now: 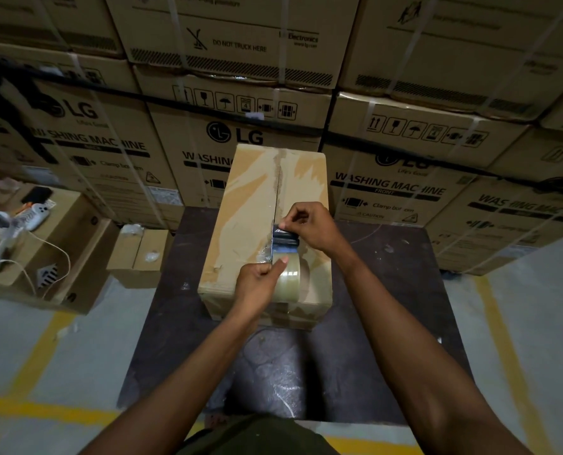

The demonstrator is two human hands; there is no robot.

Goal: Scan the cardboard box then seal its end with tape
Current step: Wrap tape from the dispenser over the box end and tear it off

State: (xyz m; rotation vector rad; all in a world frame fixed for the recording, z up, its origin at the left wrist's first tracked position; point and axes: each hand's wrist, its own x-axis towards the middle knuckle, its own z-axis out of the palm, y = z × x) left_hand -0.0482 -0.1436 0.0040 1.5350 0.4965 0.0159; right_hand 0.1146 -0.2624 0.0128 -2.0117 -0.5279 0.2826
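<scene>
A long cardboard box (250, 205) lies on a dark table (388, 277), its top flaps meeting along a centre seam with old torn tape on it. My left hand (257, 284) grips a roll of clear tape (291, 279) resting on the box's near end. My right hand (309, 226) pinches the free end of the tape strip (285, 239), which is stretched out from the roll over the seam. No scanner can be made out in either hand.
Stacked washing-machine cartons (230, 103) form a wall right behind the table. At the left, an open carton (76, 257) carries a phone, a white device and a cable, and small boxes (142, 251) stand beside it. Grey floor with yellow lines surrounds the table.
</scene>
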